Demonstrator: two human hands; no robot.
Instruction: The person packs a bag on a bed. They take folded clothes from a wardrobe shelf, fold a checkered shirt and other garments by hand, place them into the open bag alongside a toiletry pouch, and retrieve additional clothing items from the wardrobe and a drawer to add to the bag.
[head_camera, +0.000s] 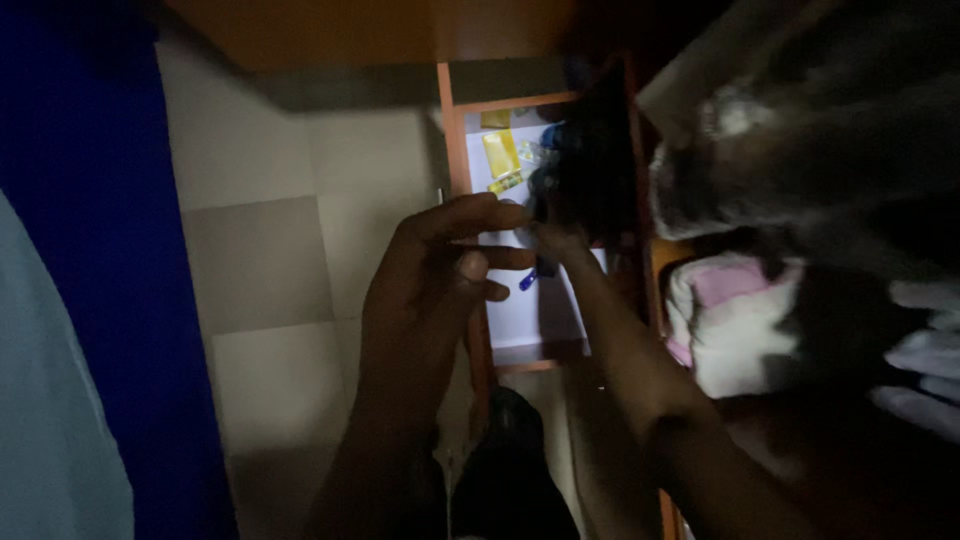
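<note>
A dark, bulky bundle, perhaps cloth or a bag (590, 165), too dim and blurred to identify, hangs over an open wooden drawer with a white bottom (520, 320). The right hand (555, 238) reaches up to the bundle's lower edge, with the fingers pinched on it as far as the dim light shows. The left hand (440, 265) is just beside it, fingers curled and extended toward the same spot; whether it grips anything cannot be told.

In the drawer lie a flat yellow packet (500, 152), a small yellow-green item (507, 183) below it, and a small blue object (527, 281) near the left fingertips. To the right sits a pink-and-white cloth heap (725, 320). Pale floor tiles (260, 260) spread to the left, bordered by a deep blue fabric panel (90, 220).
</note>
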